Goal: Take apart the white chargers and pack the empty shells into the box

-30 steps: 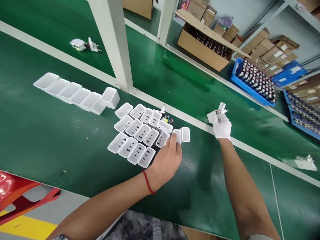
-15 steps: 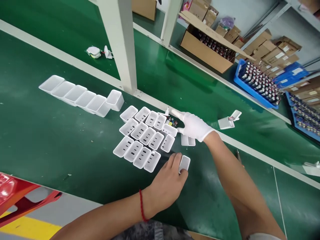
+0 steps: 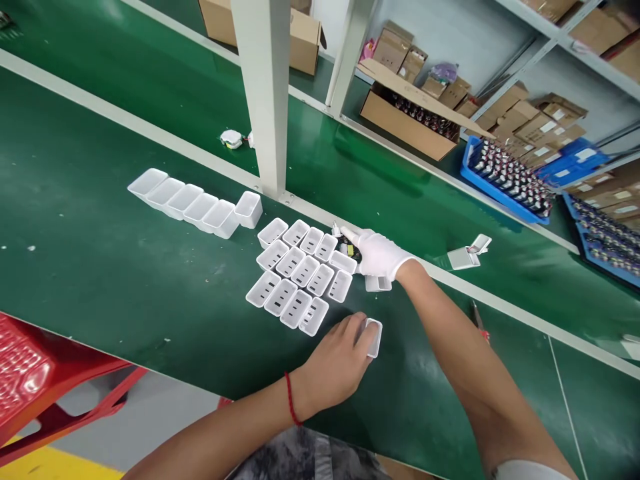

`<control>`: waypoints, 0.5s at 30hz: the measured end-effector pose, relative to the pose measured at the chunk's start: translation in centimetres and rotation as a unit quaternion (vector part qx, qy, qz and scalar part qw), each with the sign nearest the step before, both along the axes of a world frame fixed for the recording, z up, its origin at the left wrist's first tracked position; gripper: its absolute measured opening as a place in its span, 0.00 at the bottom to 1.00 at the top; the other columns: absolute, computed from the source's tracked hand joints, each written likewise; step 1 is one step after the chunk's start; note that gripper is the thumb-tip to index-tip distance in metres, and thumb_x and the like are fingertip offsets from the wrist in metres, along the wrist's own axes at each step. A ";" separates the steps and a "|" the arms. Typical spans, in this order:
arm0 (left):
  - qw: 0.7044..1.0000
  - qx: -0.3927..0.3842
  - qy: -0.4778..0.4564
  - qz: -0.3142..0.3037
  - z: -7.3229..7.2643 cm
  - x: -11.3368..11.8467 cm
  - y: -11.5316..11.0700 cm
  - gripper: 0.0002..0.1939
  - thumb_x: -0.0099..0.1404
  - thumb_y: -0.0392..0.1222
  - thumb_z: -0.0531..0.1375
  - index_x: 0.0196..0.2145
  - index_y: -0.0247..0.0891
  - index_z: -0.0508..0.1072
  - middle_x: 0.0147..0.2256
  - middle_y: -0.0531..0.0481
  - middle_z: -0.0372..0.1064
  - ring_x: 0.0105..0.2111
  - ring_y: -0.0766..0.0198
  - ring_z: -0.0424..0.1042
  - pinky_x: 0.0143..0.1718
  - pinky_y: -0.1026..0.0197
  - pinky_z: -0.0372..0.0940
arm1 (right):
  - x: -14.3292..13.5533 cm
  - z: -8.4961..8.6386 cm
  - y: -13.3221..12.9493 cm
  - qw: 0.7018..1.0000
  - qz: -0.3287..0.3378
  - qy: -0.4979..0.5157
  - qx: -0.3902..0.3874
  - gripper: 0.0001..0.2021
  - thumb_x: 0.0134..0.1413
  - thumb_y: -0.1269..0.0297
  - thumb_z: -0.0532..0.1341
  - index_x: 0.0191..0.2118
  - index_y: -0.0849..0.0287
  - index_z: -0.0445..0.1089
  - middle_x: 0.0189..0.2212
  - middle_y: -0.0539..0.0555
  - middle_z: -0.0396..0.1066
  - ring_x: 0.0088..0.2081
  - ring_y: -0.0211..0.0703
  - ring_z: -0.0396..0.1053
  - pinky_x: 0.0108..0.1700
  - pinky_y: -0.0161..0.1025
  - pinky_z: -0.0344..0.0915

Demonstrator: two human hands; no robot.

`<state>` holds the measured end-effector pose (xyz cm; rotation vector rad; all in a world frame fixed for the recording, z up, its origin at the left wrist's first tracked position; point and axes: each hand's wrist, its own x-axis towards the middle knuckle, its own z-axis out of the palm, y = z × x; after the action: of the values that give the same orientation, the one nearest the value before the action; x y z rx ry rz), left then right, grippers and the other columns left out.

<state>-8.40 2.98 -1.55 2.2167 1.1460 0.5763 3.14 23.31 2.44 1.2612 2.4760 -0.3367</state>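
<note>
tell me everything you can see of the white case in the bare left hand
The white case looks like plastic: a small, hollow, rectangular box with rounded corners and thin walls, its open side toward the camera. The left hand grips it and hides part of it. Whether it touches the green tabletop is unclear.

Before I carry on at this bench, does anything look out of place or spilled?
Yes, mildly: pale specks litter the green bench like stray scraps. Beyond the pale rail, a white case sits apart from the grouped boxes, with a piece tilted up. No spill shows.
</note>
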 end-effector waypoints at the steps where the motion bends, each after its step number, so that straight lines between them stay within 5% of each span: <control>1: 1.000 -0.015 -0.016 0.006 -0.1 0.1 0.0 0.29 0.67 0.33 0.57 0.63 0.32 0.52 0.59 0.30 0.60 0.58 0.40 0.66 0.53 0.42 0.70 | -0.2 -0.2 0.1 1.000 -0.003 0.009 0.005 0.46 0.47 0.63 0.67 0.71 0.54 0.47 0.56 0.65 0.68 0.49 0.59 0.71 0.44 0.43 0.67; 5: 0.993 -0.075 -0.095 0.018 -0.9 0.2 0.4 0.37 0.62 0.31 0.62 0.64 0.35 0.50 0.60 0.33 0.60 0.60 0.40 0.63 0.57 0.39 0.67 | -0.4 -0.3 0.8 0.998 -0.021 0.044 0.027 0.39 0.51 0.65 0.63 0.69 0.53 0.52 0.50 0.63 0.72 0.45 0.58 0.73 0.43 0.45 0.68; 9: 0.983 -0.108 -0.144 0.028 -0.8 -0.2 0.6 0.33 0.58 0.33 0.67 0.57 0.39 0.58 0.53 0.40 0.66 0.55 0.45 0.66 0.56 0.40 0.67 | 2.6 1.0 0.0 0.978 -0.093 0.181 0.043 0.43 0.54 0.60 0.61 0.72 0.56 0.40 0.50 0.60 0.72 0.47 0.53 0.72 0.48 0.46 0.68; 10: 0.979 -0.113 -0.166 0.038 -0.5 -0.4 0.7 0.33 0.58 0.36 0.68 0.56 0.40 0.58 0.53 0.41 0.66 0.55 0.47 0.67 0.56 0.42 0.68 | 3.7 1.4 -0.8 0.952 -0.129 0.275 0.034 0.45 0.55 0.59 0.61 0.72 0.56 0.36 0.49 0.59 0.72 0.47 0.51 0.72 0.49 0.46 0.69; 12: 0.964 -0.123 -0.228 0.060 0.1 -0.5 0.8 0.32 0.58 0.39 0.68 0.56 0.41 0.59 0.52 0.42 0.64 0.54 0.50 0.67 0.55 0.45 0.68 | 6.2 2.2 -3.6 0.852 -0.198 0.484 -0.003 0.48 0.54 0.53 0.62 0.72 0.53 0.32 0.48 0.56 0.72 0.48 0.51 0.72 0.49 0.48 0.70; 15: 0.941 -0.139 -0.300 0.072 1.0 -0.1 1.2 0.31 0.58 0.40 0.68 0.55 0.43 0.60 0.53 0.44 0.62 0.53 0.54 0.67 0.54 0.49 0.69 | 8.9 3.1 -9.8 0.702 -0.252 0.665 -0.041 0.47 0.50 0.42 0.63 0.71 0.46 0.41 0.54 0.57 0.69 0.53 0.56 0.70 0.51 0.54 0.70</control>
<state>-8.54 4.18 -0.51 1.5623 0.9864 0.9995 12.03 13.49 5.53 2.0827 2.8475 -2.1350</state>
